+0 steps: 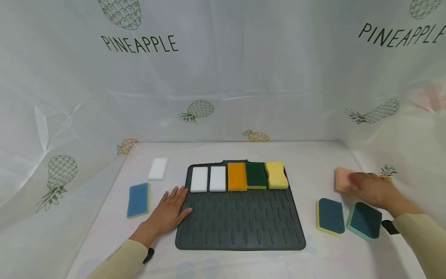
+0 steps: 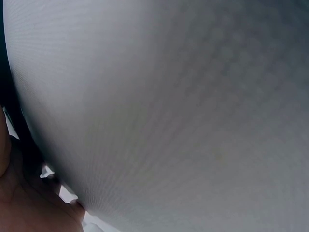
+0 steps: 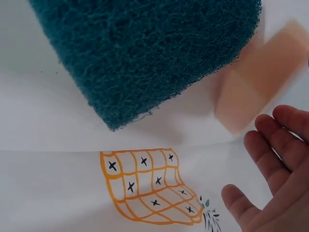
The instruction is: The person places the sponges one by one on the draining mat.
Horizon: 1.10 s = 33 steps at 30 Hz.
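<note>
Head view: my left hand (image 1: 168,212) lies unclenched, fingers extended, at the left edge of the dark mat (image 1: 240,224), likely steadying it. Right hand (image 1: 374,190) looks loose, thumb apart, peach sponge (image 1: 342,179) right by its fingertips; can't tell contact.

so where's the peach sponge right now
In the head view, the peach sponge lies to the right of the dark grey mat, next to the right grip and beyond a pair of dark-topped sponges.

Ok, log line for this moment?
left hand: touching left edge of mat | right hand: at peach sponge | mat: five sponges along back
</note>
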Available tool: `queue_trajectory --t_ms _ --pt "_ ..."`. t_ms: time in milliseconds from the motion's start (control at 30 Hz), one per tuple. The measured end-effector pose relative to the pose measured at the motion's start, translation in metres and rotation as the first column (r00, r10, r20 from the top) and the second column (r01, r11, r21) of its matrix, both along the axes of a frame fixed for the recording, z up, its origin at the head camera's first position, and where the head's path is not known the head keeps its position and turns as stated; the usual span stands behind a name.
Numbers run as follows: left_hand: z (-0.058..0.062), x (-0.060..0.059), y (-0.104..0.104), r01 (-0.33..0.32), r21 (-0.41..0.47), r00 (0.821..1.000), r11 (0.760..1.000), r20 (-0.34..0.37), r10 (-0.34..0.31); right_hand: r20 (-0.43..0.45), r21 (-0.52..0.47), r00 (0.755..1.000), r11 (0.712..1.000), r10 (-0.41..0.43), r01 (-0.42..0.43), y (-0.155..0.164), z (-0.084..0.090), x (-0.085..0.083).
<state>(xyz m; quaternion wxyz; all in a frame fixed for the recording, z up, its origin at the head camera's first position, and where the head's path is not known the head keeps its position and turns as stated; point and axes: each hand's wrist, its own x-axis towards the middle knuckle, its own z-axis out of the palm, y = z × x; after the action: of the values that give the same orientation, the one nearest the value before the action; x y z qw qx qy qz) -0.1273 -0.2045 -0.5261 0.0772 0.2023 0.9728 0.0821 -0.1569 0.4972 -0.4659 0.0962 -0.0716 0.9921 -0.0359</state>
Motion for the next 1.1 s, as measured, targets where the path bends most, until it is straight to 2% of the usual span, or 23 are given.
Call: queue_trajectory --t_ms 233,400,600,867,1100 --pt "0.001 0.002 0.001 -0.006 -0.003 1.0 1.0 0.001 0.006 -0.127 0.047 0.991 0.999 0.032 -0.027 0.003 -0.006 0.006" --pt "-0.001 0.001 0.001 -0.003 0.001 1.0 1.0 -0.007 0.003 -0.236 0.096 0.97 0.995 0.063 -0.041 0.002 -0.018 0.008" --pt "-0.002 0.001 0.002 -0.003 0.007 1.0 1.0 -0.009 0.003 -0.315 0.123 0.946 0.992 0.076 -0.038 0.0 -0.026 0.009" --pt "0.001 0.002 0.002 -0.003 0.002 1.0 1.0 0.0 0.003 -0.355 0.142 0.932 0.99 0.069 -0.02 -0.008 -0.02 0.009" --pt "0.003 0.002 0.002 0.003 0.007 1.0 1.0 -0.002 -0.003 -0.451 0.135 0.882 0.987 0.135 -0.082 -0.035 -0.004 0.002"
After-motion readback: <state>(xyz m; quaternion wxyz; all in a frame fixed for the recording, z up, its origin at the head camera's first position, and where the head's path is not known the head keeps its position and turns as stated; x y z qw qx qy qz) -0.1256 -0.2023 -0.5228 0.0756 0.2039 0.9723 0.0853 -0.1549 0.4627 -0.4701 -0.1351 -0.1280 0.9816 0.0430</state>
